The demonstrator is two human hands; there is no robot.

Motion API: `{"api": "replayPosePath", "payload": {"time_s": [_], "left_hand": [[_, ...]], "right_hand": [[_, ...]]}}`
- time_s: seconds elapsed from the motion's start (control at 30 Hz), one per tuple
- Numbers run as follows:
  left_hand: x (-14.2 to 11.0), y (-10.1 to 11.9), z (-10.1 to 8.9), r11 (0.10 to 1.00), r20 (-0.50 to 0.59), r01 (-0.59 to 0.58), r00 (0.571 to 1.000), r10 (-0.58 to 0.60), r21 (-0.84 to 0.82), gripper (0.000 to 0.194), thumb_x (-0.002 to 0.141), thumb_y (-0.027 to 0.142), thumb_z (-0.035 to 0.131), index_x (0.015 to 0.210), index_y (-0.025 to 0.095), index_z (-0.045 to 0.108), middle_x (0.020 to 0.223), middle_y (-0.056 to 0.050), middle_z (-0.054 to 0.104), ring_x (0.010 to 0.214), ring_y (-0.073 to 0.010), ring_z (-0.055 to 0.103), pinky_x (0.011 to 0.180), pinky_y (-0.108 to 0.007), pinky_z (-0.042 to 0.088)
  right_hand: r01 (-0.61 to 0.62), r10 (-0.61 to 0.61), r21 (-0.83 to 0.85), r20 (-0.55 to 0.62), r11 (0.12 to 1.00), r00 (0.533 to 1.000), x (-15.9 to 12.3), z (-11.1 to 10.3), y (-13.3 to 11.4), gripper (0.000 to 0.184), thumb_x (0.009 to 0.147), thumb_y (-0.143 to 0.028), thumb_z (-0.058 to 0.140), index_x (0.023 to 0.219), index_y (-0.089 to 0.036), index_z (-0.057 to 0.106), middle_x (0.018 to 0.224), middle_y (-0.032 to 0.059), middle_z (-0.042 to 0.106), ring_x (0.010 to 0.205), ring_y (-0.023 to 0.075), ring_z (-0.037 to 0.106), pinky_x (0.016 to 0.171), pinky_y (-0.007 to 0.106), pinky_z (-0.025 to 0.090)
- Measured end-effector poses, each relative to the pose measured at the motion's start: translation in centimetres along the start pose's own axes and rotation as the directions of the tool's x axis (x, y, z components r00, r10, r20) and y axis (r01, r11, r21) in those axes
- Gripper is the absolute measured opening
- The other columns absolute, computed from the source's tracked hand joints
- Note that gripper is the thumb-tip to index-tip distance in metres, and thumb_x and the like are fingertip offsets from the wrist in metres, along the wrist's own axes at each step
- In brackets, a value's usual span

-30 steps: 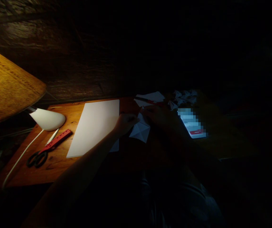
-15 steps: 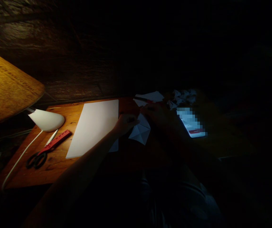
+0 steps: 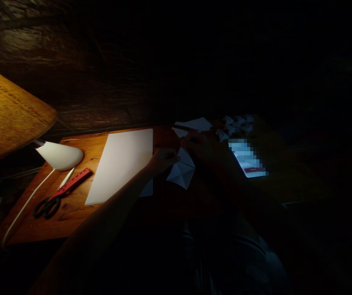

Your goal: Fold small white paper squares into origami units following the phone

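Lampshade (image 3: 16, 119): line of dark lettering, too blurred to read surely. Phone screen (image 3: 246, 159): pixelated, illegible.

Dark brick-like wall (image 3: 102, 82), wooden table (image 3: 80, 227), glowing lamp (image 3: 12, 114), deep shadow rightward

— What sort of place is this?

— It looks like a home: a desk corner in a very dark room, with a grained wooden desk (image 3: 74, 225) by a rough, brick-like wall (image 3: 49, 78).

— Why not an office?

— Mostly the lighting. A table lamp (image 3: 10, 110) with a warm amber, lettered shade glows at one end, its white cord (image 3: 25, 209) trailing across the wood. Household things lie about: black-handled scissors (image 3: 48, 207), plain white paper (image 3: 123, 159), a lit smartphone (image 3: 246, 157).
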State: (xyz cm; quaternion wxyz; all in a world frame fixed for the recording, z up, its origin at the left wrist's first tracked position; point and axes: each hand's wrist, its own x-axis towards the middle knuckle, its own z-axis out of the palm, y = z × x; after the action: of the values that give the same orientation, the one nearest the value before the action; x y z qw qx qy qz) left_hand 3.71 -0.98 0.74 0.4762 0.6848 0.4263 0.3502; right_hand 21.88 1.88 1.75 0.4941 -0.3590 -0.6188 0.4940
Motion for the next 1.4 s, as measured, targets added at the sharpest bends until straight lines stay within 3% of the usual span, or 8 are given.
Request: {"api": "replayPosePath", "payload": {"time_s": [0.23,0.57,0.73,0.93,1.1,1.27,1.4], "left_hand": [[0.0,-0.5,0.0,0.994,0.021,0.083,0.996,-0.085,0.077,0.049,0.073,0.057,0.071,0.054,0.017,0.050,0.051,0.006,0.036,0.049,-0.0071,0.032,0.047,-0.022,0.022],[0.0,-0.8,-0.2,0.998,0.029,0.054,0.998,-0.054,0.019,0.045,0.074,0.050,0.073,0.054,0.016,0.053,0.051,0.004,0.043,0.049,-0.0073,0.037,0.046,-0.021,0.026],[0.0,-0.6,-0.1,0.996,0.050,0.076,0.996,-0.074,-0.045,0.042,0.073,0.050,0.073,0.057,0.015,0.057,0.053,0.004,0.046,0.049,-0.0076,0.039,0.047,-0.021,0.028],[0.0,-0.7,-0.2,0.997,-0.013,0.049,0.999,-0.048,0.063,0.049,0.071,0.055,0.072,0.051,0.016,0.049,0.051,0.005,0.037,0.049,-0.0070,0.032,0.047,-0.022,0.021],[0.1,-0.6,-0.3,0.996,-0.192,0.013,0.981,0.004,0.087,0.052,0.072,0.052,0.069,0.047,0.018,0.041,0.051,0.006,0.029,0.050,-0.0069,0.026,0.048,-0.023,0.016],[0.2,-0.5,-0.2,1.000,-0.218,0.016,0.976,-0.018,-0.012,0.050,0.074,0.051,0.069,0.048,0.018,0.041,0.052,0.005,0.031,0.051,-0.0071,0.027,0.048,-0.024,0.017],[0.1,-0.4,-0.3,1.000,-0.223,0.015,0.975,-0.014,0.004,0.051,0.073,0.048,0.071,0.047,0.018,0.040,0.050,0.006,0.029,0.049,-0.0069,0.025,0.047,-0.024,0.015]], "right_hand": [[0.107,-0.107,0.005,0.018,0.994,0.994,-0.1,0.3,0.7,0.031,0.076,-0.042,0.073,0.061,-0.019,0.057,0.066,-0.0015,0.058,0.064,0.0121,0.051,0.062,0.027,0.040],[-0.048,0.053,-0.069,0.083,0.996,0.995,-0.3,0.1,0.9,0.035,0.076,-0.050,0.070,0.067,-0.017,0.063,0.068,0.0002,0.059,0.063,0.0115,0.048,0.058,0.025,0.037],[0.013,-0.009,-0.058,0.058,0.998,0.998,-0.2,0.0,0.9,0.033,0.074,-0.048,0.073,0.063,-0.018,0.062,0.070,0.0013,0.062,0.067,0.0134,0.051,0.062,0.027,0.039],[0.003,0.005,-0.101,0.075,0.995,0.997,-0.3,-0.1,0.6,0.034,0.075,-0.049,0.071,0.064,-0.019,0.061,0.068,0.0005,0.060,0.065,0.0127,0.049,0.060,0.026,0.037],[-0.056,0.079,-0.171,0.132,0.984,0.988,-0.6,-0.2,0.5,0.032,0.078,-0.048,0.072,0.068,-0.018,0.065,0.068,0.0014,0.059,0.063,0.0128,0.047,0.056,0.025,0.034],[-0.060,0.080,-0.155,0.130,0.986,0.988,-0.3,-0.3,1.2,0.034,0.076,-0.049,0.072,0.067,-0.018,0.061,0.068,0.0004,0.057,0.064,0.0122,0.046,0.056,0.025,0.035],[-0.029,0.047,-0.136,0.127,0.990,0.991,-0.2,-0.3,1.6,0.032,0.078,-0.047,0.069,0.068,-0.018,0.061,0.071,0.0008,0.059,0.066,0.0122,0.048,0.058,0.025,0.036]]}}
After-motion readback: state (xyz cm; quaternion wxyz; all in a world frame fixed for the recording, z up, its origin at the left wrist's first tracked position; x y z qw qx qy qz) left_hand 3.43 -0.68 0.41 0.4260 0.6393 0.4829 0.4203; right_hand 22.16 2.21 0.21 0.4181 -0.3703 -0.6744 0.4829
